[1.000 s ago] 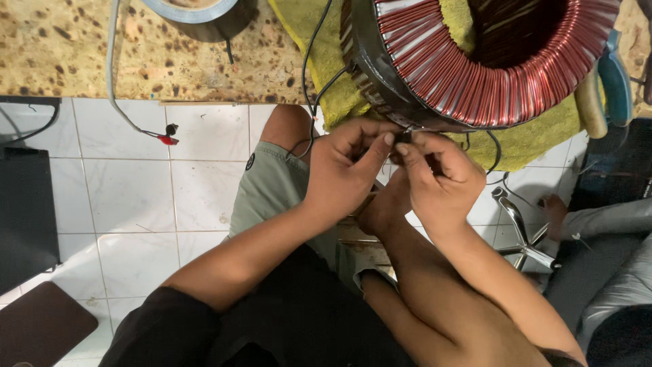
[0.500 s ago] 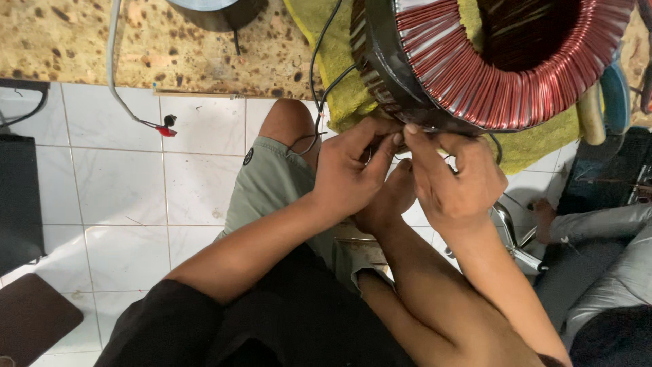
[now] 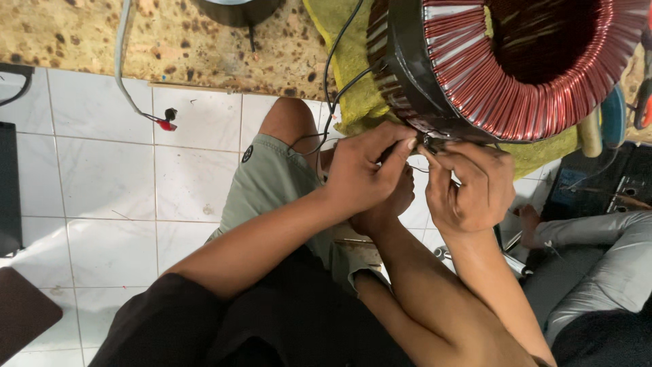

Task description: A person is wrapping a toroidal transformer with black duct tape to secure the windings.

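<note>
A large ring-shaped coil (image 3: 516,75) wound with red-brown copper wire and wrapped in black tape lies on a yellow cloth (image 3: 346,88) at the edge of a speckled worktop (image 3: 102,41). My left hand (image 3: 363,173) pinches a thin wire end at the coil's lower edge. My right hand (image 3: 468,187) meets it there, fingertips closed on the same small wire end (image 3: 426,144). Both hands touch each other under the coil. Thin black leads (image 3: 333,88) hang from the coil over the cloth.
A grey cable with a red clip (image 3: 163,122) dangles off the worktop over the white tiled floor (image 3: 102,204). My knees in grey-green shorts (image 3: 272,183) are below. Another person's grey-trousered leg (image 3: 604,251) is at the right. Dark objects sit at the left edge.
Both hands have stayed joined at the coil's lower edge, with small finger shifts. The coil now fills more of the top right of the view.
</note>
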